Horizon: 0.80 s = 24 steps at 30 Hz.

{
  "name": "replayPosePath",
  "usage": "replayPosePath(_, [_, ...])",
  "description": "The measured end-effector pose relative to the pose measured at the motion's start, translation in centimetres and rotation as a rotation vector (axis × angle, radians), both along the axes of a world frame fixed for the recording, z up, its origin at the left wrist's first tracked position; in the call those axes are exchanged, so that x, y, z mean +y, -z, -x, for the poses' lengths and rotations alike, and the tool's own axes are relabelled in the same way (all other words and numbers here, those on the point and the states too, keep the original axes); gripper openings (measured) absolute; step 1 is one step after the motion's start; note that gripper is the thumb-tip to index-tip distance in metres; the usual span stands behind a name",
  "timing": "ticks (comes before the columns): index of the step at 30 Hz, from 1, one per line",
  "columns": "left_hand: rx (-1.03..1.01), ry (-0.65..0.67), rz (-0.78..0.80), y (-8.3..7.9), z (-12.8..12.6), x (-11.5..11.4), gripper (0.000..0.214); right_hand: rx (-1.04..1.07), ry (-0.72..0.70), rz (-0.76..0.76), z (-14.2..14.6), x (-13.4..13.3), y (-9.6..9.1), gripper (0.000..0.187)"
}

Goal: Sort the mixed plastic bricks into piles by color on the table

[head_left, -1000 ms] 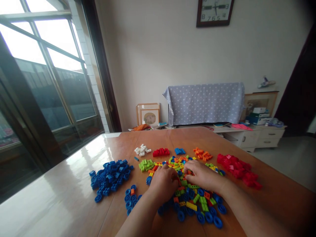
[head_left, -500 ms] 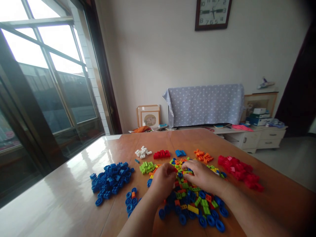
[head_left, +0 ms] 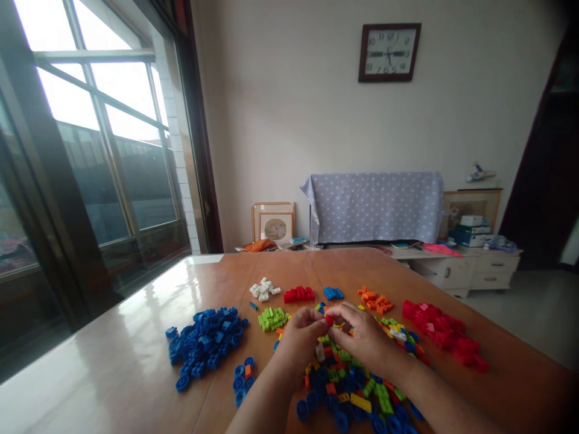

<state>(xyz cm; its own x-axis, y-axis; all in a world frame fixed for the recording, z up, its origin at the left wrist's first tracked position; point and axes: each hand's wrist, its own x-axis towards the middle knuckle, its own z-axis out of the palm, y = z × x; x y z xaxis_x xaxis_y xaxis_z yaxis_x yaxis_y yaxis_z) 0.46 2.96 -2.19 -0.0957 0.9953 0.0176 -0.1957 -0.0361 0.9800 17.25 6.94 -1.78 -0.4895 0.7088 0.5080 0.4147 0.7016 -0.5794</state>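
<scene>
My left hand (head_left: 302, 339) is closed in a pinch over the mixed pile of toy bricks (head_left: 344, 380). At its fingertips shows a small red toy brick (head_left: 329, 320). From the other side, my right hand (head_left: 364, 337) has its thumb and index finger closed around the same brick. Both hands partly hide the pile, which holds green, yellow, orange, red, white and blue pieces with blue wheels. Just beyond my left hand lies a group of lime green bricks (head_left: 272, 319).
Sorted groups ring the pile: blue pieces (head_left: 205, 340), white bricks (head_left: 264, 289), a red row (head_left: 299, 294), blue bricks (head_left: 333, 293), orange pieces (head_left: 375, 300) and red pieces (head_left: 446, 331). Several blue wheels (head_left: 239, 384) lie near my left forearm on the brown table (head_left: 149, 361).
My hands have come together, and the right fingers now meet the red brick at my left fingertips. The camera has tilted up slightly, so the scene sits lower.
</scene>
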Motion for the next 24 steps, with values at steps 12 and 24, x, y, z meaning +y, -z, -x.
replayPosePath(12, [-0.504,-0.577,0.098,-0.1,5.5,2.1,0.033,-0.195,0.046,0.118,0.5,4.5,-0.6,0.028])
replayPosePath(24, [-0.678,-0.719,0.184,-0.1,7.5,2.6,0.023,-0.505,0.231,0.050,5.5,12.5,1.6,0.035])
